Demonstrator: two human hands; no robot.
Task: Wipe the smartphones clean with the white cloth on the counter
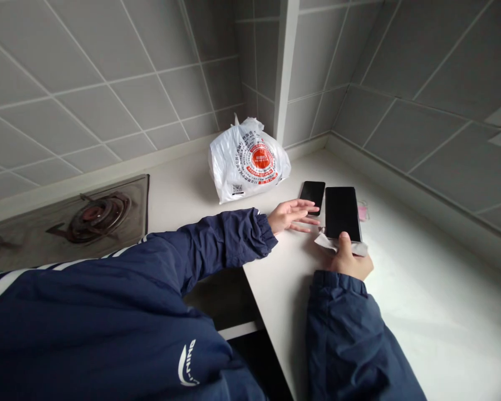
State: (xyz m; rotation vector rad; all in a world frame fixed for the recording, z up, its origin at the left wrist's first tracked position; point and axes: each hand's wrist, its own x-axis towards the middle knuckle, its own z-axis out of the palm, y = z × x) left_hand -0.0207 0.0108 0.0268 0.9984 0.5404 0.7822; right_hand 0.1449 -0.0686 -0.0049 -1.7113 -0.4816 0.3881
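Observation:
My right hand (351,259) grips the near end of a larger black-screened tablet (341,211), thumb on top. A crumpled white tissue (328,241) is bunched beneath that end, partly under the hand. To the left, my left hand (294,216) is open with its fingers spread. Its fingertips lie at the near edge of a smaller black smartphone (313,195); I cannot tell whether they touch it. The smartphone lies screen up on the white countertop (417,267). Behind the tablet's right side a small pink item (362,212) shows in part.
A white plastic bag (246,161) with red and black print stands against the back wall. At the left is a gas stove (96,217) with a burner. Grey tiled walls enclose the corner. Below the counter's front edge a dark cabinet opening (221,298) shows.

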